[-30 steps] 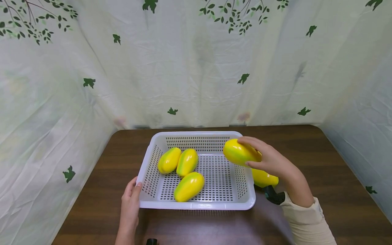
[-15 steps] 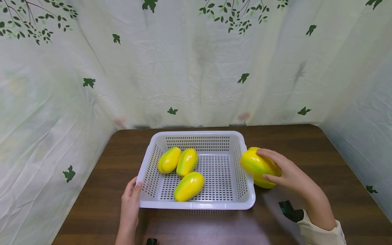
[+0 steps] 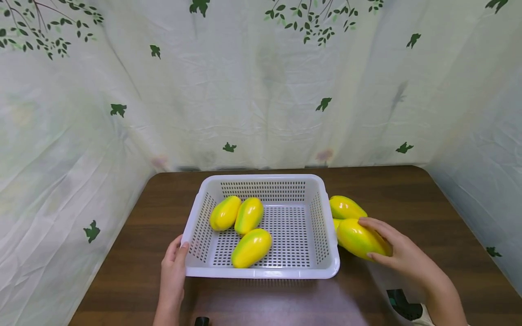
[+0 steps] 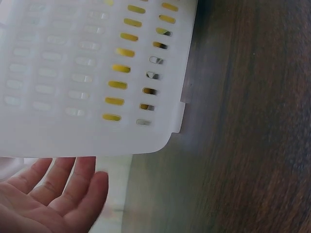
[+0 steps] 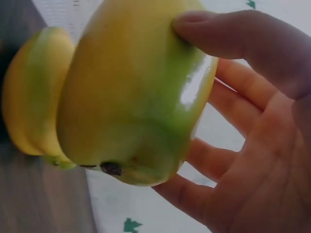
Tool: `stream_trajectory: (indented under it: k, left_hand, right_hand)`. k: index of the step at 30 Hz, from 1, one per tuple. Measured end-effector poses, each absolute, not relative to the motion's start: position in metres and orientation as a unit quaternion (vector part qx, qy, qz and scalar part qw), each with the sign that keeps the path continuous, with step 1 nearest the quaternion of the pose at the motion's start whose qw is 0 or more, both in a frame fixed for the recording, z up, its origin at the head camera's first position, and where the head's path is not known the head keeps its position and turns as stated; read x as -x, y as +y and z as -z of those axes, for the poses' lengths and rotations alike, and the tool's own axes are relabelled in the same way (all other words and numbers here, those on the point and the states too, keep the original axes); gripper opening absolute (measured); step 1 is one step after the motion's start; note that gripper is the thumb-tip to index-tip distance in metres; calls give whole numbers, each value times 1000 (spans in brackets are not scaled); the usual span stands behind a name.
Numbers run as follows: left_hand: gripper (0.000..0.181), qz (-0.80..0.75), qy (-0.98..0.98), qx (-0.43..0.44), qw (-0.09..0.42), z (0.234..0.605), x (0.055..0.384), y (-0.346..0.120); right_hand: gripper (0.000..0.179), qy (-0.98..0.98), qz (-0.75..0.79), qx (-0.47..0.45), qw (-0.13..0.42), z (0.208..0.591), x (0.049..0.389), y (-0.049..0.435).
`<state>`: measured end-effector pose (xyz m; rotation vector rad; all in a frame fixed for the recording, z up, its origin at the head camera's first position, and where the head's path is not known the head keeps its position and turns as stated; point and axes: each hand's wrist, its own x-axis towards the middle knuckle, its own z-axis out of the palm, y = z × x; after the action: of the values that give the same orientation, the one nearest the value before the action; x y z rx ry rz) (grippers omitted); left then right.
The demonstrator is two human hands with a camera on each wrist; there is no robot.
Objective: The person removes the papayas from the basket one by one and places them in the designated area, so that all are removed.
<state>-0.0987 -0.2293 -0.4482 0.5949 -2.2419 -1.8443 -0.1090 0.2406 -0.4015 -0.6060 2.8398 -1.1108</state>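
The yellow fruit (image 3: 360,239) in the right hand (image 3: 401,253) is outside the white basket (image 3: 261,274), just beside its right wall; I cannot tell whether it touches the surface (image 3: 456,217). Its skin is smooth and shiny, so it may be slippery, and its roundness could let it roll. It looks firm and stiff; I would guess it is rather light and not fragile. The best place to take it is across the thick middle.

The right grip is clamped on this fruit, quite widely spread, with the thumb on one side and the fingers on the other. Another fruit (image 3: 346,207) lies just beyond, and a further one is mostly hidden. Three fruits (image 3: 251,248) lie in the basket. The left hand (image 3: 174,260) holds the basket's left rim, thumb against the edge.
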Motion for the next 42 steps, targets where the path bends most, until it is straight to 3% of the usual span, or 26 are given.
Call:
stream_trajectory:
  k: [9, 17, 22, 42]
  left_hand:
    - [44, 625, -752, -191, 85, 450, 99, -231]
    - [44, 623, -753, -194, 84, 449, 98, -230]
    - [44, 624, -752, -194, 88, 448, 98, -229]
    - [42, 622, -752, -198, 91, 448, 98, -228]
  right_hand:
    - [66, 910, 351, 219, 25, 422, 97, 240]
    - [60, 888, 393, 220, 89, 433, 97, 233]
    - [59, 885, 394, 229, 97, 442, 99, 230]
    - [59, 892, 386, 234, 25, 459, 96, 225]
